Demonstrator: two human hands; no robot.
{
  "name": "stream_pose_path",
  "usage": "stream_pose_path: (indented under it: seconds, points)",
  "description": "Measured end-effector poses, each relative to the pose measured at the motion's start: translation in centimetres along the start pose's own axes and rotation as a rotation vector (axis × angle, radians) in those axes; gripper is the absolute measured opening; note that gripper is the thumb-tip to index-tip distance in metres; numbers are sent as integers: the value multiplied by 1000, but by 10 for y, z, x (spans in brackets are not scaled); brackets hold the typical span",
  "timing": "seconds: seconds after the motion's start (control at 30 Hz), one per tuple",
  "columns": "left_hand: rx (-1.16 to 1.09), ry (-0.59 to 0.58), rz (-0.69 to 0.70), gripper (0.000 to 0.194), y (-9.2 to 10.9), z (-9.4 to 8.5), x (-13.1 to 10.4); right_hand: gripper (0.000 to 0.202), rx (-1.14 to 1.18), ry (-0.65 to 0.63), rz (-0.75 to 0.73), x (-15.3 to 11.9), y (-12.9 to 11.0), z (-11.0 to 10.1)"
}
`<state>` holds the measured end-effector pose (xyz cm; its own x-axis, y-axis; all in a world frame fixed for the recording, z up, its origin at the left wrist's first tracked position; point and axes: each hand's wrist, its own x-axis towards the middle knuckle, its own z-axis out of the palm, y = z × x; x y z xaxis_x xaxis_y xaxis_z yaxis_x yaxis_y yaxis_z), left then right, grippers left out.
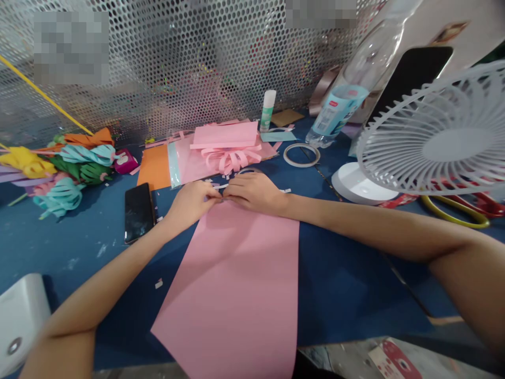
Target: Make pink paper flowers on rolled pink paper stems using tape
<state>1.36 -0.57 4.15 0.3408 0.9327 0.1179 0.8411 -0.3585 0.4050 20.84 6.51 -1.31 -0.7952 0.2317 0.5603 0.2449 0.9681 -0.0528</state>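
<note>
A large pink sheet of paper (244, 284) lies lengthwise before me, its near end reaching past the table's front edge. At its far edge my left hand (195, 202) is closed, thumb and forefinger pinching the paper's edge. My right hand (256, 192) sits right beside it, fingers together and bent down over the same edge; its fingertips are partly hidden. A thin white strip (221, 186) shows between the hands, and I cannot tell which fingers touch it. Behind the right hand, part of a tape roll (249, 170) peeks out.
Behind the hands lie folded pink paper (226, 135), pink loops (229, 159), orange paper (152, 167), a glue stick (267, 110) and a tape roll (302, 155). A phone (139, 213) and paper flowers (63, 168) are left. A bottle (335, 113), white fan (434, 142) and scissors (455, 211) stand right.
</note>
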Motion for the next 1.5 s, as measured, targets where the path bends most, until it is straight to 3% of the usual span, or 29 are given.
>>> stream_pose_path:
  seconds: [0.17,0.37,0.53,0.77,0.9,1.17,1.5]
  points:
    - [-320,-133,-137,10,-10,-10,4,30,38,-51,-5,6,-10,-10]
    - [-429,-230,-202,7,-6,-19,5,35,24,-77,-16,9,-16,-18]
    - [-394,-194,-195,3,0,-16,4,32,42,-82,-23,8,-17,-18]
    - [-130,-8,-120,6,7,-10,-1,25,27,-111,129,6,-11,-15]
    - [-94,-59,-109,11,6,-9,-2,28,22,-87,138,4,-7,-12]
    - [-244,-166,-194,10,-2,-9,3,31,9,-144,93,3,-7,-10]
    - [-307,-140,-197,7,-3,-8,3,20,189,-273,280,12,-17,-23]
